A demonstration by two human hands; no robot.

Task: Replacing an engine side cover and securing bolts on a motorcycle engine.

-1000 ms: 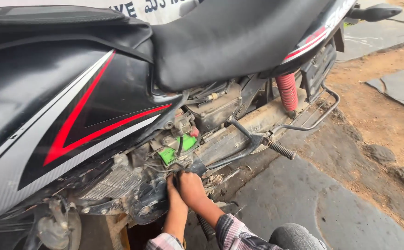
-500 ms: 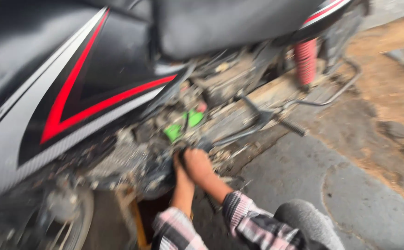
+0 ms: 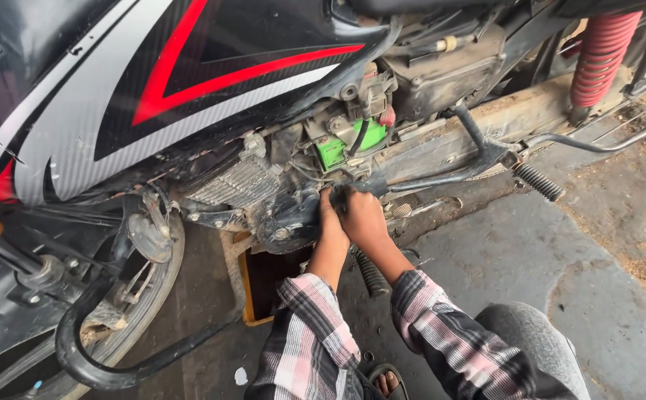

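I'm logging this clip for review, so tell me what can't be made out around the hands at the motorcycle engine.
- Head view: what the left hand and right hand grip is hidden by the hands pressed together at the engine case.
- Head view: the fingertips are tucked behind the case.
- Head view: the front wheel is cut off by the lower left edge.
- Head view: the red shock spring is cut off at the top.

One motorcycle (image 3: 189, 96) was in view, with one red shock spring (image 3: 600, 55), one green part (image 3: 337, 150), one front wheel (image 3: 126, 326) and one kick lever (image 3: 537, 181). Two hands worked at the engine: left hand (image 3: 330, 218), right hand (image 3: 363, 215). One sandalled foot (image 3: 386, 381) showed below.
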